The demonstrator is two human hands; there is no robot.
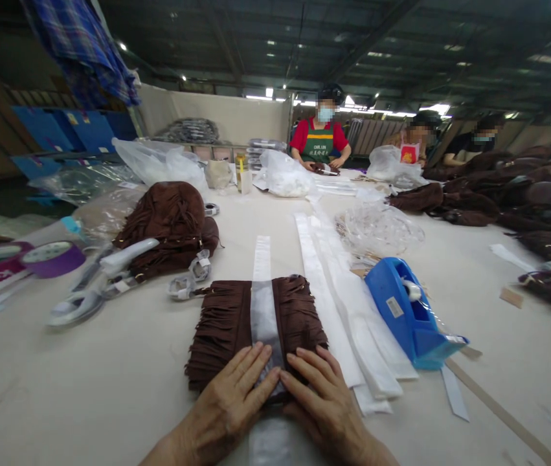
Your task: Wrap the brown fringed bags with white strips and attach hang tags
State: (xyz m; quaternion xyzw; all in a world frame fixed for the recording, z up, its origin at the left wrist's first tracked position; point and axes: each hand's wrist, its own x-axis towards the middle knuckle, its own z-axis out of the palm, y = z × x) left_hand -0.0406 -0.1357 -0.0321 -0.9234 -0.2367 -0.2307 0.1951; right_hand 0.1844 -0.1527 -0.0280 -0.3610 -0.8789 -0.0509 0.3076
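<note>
A dark brown fringed bag [226, 323] lies flat on the table in front of me. Over its middle runs a translucent white strip [263, 310], which sticks out past the far edge and again below the near edge. My left hand [234, 395] rests on the near part of the bag, fingers stretched out and touching the strip. On the other side, my right hand [326, 398] lies with its fingers extended over the bag and the strip's edge. The thumbs nearly meet. A wrapped buckle [181, 287] is attached at the bag's left far corner.
A blue tape dispenser [401, 317] stands to the right, beside long white strips [348, 304]. Stacked brown bags [168, 220] and purple tape rolls [54, 259] are at left. A co-worker [324, 139] works across the table; more brown bags [498, 188] are piled at right.
</note>
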